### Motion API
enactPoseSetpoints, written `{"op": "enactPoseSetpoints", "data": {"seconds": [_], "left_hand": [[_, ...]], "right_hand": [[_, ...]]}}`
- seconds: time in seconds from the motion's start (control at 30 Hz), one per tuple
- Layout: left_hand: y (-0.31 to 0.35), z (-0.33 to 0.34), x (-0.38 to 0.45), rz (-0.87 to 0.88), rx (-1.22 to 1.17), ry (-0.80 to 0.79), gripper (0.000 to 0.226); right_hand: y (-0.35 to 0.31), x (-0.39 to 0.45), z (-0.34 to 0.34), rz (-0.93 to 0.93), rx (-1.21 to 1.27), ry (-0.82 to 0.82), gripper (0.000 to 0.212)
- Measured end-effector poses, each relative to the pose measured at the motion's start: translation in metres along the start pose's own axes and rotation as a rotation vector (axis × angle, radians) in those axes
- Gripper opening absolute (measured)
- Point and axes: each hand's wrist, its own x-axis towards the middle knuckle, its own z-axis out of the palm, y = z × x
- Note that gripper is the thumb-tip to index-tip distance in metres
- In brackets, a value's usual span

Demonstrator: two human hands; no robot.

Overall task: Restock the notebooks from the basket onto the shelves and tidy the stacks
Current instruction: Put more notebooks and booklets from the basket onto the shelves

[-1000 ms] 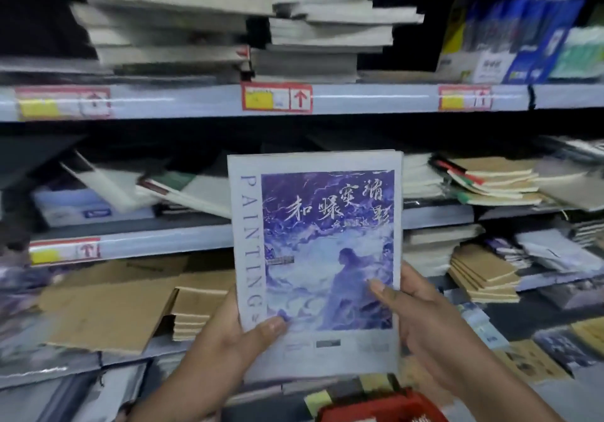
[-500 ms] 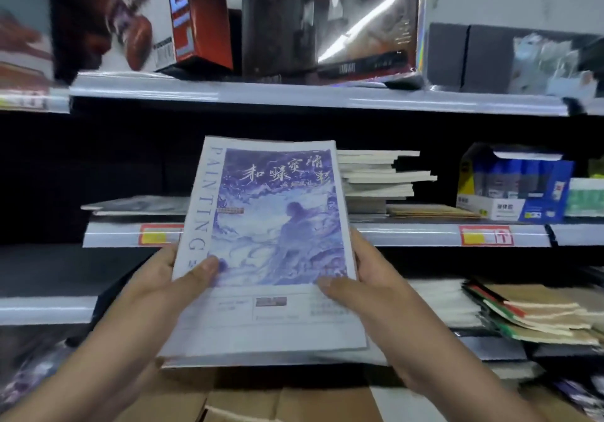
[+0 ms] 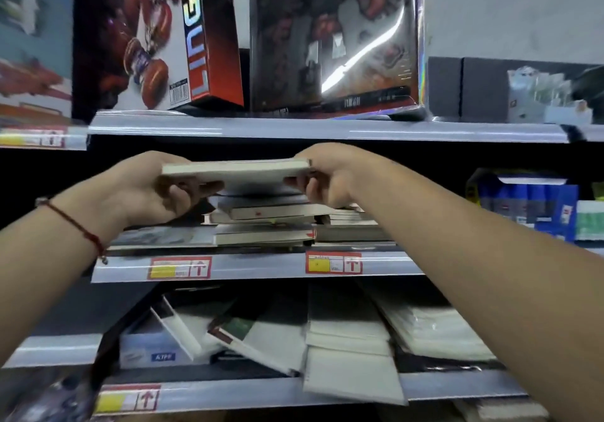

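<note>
I hold a thin notebook (image 3: 237,171) flat and edge-on, just above a stack of notebooks (image 3: 264,222) on the middle shelf (image 3: 261,266). My left hand (image 3: 147,189) grips its left end with fingers curled underneath. My right hand (image 3: 330,176) grips its right end the same way. The notebook's cover faces up and is hidden from view. The basket is out of sight.
Large toy boxes (image 3: 163,36) stand on the top shelf (image 3: 294,127). A blue box (image 3: 523,202) sits right of the stack. Untidy, tilted notebooks (image 3: 294,333) fill the lower shelf. Price labels (image 3: 333,262) mark the shelf edges.
The notebook was upright with its purple cover facing me; it now lies flat, lifted up to the middle shelf over the stack. Both hands moved up and forward with it.
</note>
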Motion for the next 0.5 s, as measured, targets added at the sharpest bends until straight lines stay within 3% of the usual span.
{"op": "enactPoseSetpoints", "data": {"seconds": [0.13, 0.3, 0.4, 0.5], "left_hand": [[0.000, -0.005, 0.020, 0.043, -0.019, -0.016, 0.029], [-0.020, -0.006, 0.054, 0.171, 0.244, 0.162, 0.022], [-0.027, -0.004, 0.073, 0.278, 0.416, 0.270, 0.012], [-0.035, -0.009, 0.084, 0.346, 0.578, 0.339, 0.011]], "right_hand": [[-0.009, 0.029, 0.003, 0.039, -0.249, 0.114, 0.010], [-0.002, 0.054, 0.015, 0.075, -0.789, 0.139, 0.020], [-0.002, 0.056, 0.024, -0.064, -1.153, 0.121, 0.037], [0.003, 0.056, 0.027, -0.195, -1.220, 0.156, 0.030]]}}
